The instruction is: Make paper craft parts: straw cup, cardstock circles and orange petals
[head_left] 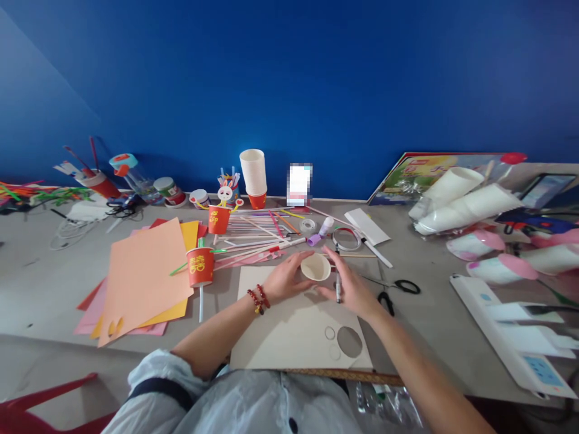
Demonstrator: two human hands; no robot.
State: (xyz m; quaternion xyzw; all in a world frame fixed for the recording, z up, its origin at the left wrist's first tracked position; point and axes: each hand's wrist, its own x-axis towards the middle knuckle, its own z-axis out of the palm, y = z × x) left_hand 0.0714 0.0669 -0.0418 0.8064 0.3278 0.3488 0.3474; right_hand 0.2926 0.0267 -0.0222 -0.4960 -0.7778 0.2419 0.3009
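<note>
A white paper cup (315,267) stands upright on a cream sheet of card (289,331) in front of me. My left hand (284,277) curls around the cup's left side, fingers closed on it. My right hand (348,283) touches the cup's right side while gripping a black marker (338,289) that points down at the card. The card has a large round hole (350,341) and two small circles near its front edge.
Coloured paper sheets (140,277) and an orange cup on a straw (200,267) lie to the left. Straws (257,235), tape rolls (347,239) and a cup stack (253,175) are behind. Black scissors (395,288) sit right of my hand. White cups (461,199) crowd the far right.
</note>
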